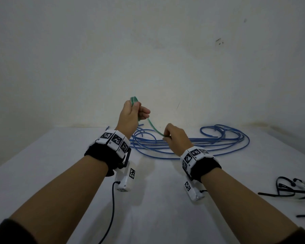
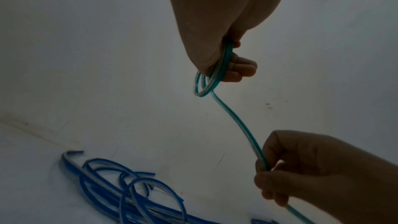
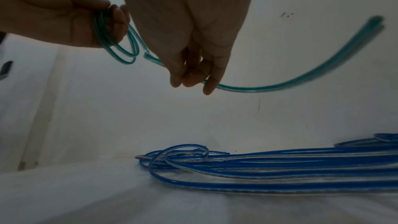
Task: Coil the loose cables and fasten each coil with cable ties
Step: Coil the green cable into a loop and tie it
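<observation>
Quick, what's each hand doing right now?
Left hand: closed, fingers gripping the small coil of the green cable.
Right hand: closed, fingers pinching the same cable's loose stretch.

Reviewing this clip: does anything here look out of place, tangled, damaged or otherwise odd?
Nothing stands out. The left hand holds a small coil of green cable, the right hand pinches its loose tail. The blue cables sprawl uncoiled on the table, and black cable ties lie at its right edge.

Both forearms are raised; the left grip sits higher (fingers curled), the right grip pinching lower.
</observation>
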